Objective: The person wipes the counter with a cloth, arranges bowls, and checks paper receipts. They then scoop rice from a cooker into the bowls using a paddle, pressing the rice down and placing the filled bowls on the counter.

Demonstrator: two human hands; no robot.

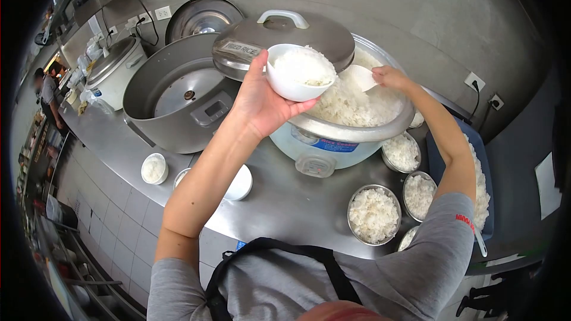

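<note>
My left hand (260, 106) holds up a white bowl (288, 88) heaped with cooked rice, thumb on its side and fingers underneath. Beyond it, my right hand (389, 77) is closed around a white rice paddle (361, 78), whose blade is at the rice (357, 107) inside the large rice cooker (324, 150). A metal lid (333, 38) with a grey handle rests tilted over the cooker's left part. Below my left forearm stands a white bowl (239, 184), partly covered by the arm. Farther left is a small white bowl of rice (154, 169).
Several metal bowls of rice (373, 215) stand right of the cooker, beside a blue tub (437, 148) of rice. An open grey cooker (140, 95) and a closed one (128, 71) are at left. Another person (50, 98) stands far left.
</note>
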